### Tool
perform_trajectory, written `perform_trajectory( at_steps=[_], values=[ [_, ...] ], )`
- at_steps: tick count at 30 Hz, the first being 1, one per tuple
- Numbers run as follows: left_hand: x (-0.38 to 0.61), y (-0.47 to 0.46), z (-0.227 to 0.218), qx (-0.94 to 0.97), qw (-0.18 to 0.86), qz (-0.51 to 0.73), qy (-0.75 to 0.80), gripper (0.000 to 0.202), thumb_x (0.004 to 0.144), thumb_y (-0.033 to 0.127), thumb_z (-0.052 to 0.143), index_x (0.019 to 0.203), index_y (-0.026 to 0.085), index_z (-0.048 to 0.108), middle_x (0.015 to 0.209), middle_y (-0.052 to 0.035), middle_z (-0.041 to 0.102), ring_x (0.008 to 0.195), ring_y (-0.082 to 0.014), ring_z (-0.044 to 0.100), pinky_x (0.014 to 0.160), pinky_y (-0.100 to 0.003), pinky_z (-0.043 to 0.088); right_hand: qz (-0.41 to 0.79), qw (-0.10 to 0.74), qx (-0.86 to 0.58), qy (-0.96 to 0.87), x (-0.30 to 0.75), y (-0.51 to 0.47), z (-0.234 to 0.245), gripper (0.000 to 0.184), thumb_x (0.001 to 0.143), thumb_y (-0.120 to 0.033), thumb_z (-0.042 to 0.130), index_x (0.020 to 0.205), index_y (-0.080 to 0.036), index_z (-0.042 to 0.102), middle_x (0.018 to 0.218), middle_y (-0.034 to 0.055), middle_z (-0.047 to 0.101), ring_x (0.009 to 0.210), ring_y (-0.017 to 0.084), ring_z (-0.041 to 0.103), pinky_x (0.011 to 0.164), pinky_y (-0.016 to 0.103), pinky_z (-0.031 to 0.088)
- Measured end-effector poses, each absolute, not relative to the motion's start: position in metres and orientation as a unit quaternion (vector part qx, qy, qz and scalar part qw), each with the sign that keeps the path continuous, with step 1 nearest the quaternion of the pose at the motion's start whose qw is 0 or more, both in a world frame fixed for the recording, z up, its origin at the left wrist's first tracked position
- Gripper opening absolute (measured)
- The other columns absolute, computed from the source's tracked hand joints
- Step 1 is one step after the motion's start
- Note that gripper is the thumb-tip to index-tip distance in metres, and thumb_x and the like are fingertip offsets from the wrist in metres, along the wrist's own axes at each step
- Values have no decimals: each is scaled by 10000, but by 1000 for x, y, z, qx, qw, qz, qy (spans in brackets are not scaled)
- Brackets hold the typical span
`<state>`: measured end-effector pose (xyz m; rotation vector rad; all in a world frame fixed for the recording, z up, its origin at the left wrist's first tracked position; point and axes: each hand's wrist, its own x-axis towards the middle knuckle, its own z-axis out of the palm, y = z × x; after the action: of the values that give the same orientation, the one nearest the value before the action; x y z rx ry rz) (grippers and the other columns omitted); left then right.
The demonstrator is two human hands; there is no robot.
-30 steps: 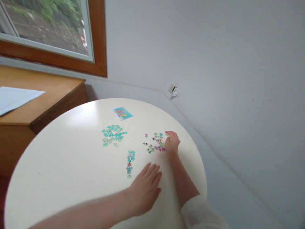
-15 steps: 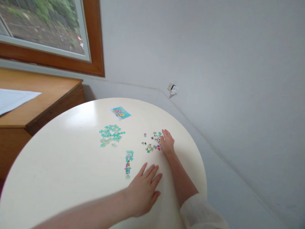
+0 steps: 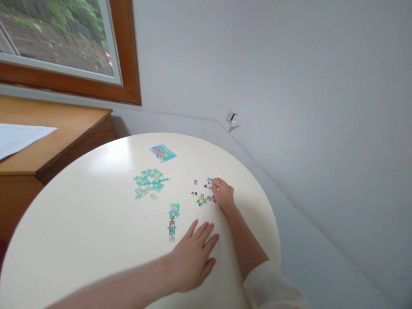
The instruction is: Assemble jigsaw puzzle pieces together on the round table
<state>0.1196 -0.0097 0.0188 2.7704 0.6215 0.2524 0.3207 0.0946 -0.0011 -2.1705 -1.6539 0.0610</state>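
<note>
My right hand (image 3: 224, 193) is over the right side of a loose heap of colourful jigsaw puzzle pieces (image 3: 201, 199). Its fingers are bent and drawn in at a puzzle piece (image 3: 215, 179) on the heap's far edge; the hand hides part of the heap. My left hand (image 3: 195, 257) rests palm down on the white table (image 3: 96, 240), fingers spread and holding nothing. Just beyond it, to the left, stands a narrow joined strip of puzzle pieces (image 3: 173, 221) with a pale green cartoon figure.
A spread of teal and pale green puzzle pieces (image 3: 150, 182) lies left of the heap. Behind it is a small picture card (image 3: 163, 152). The round table borders a wall with a plugged socket (image 3: 234, 119); a wooden cabinet (image 3: 64, 133) stands at the left.
My right hand has shifted slightly left, and its fingers, stretched forward before, now bend onto the pieces. My left hand stays where it was.
</note>
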Motion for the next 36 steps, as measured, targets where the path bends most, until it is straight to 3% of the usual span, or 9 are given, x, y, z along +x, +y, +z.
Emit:
perform_trajectory(
  at_steps=[6,10,16,36],
  values=[
    [119,-9,19,960,155,88,216,508,918,393,328,1348,132,399,1435,-175,344,1332,-295,297,1101,-518,201,17,213,-773,-597,318,95,-1,373,898,-289,392,1231,-242,553,1343,88,490,1259,214,414,1021,448,288],
    [119,-9,22,958,168,77,217,515,921,394,310,1353,127,394,1443,-180,324,1337,-303,283,1102,-530,196,6,197,-742,-640,315,94,-1,374,905,-326,396,1250,-279,533,1382,75,448,1291,212,373,1022,441,281],
    [119,-9,25,959,172,67,215,524,923,402,294,1359,124,382,1447,-184,316,1343,-304,266,1104,-531,190,21,162,-728,-666,313,93,-2,342,921,-328,367,1196,-309,569,1341,43,501,1266,178,399,1030,438,239],
    [119,-9,19,961,157,91,211,514,917,402,316,1348,129,381,1440,-173,337,1336,-295,285,1105,-512,182,13,210,-720,-661,314,93,-4,352,918,-299,339,1159,-279,595,1272,55,562,1198,179,453,982,409,230]
  ],
)
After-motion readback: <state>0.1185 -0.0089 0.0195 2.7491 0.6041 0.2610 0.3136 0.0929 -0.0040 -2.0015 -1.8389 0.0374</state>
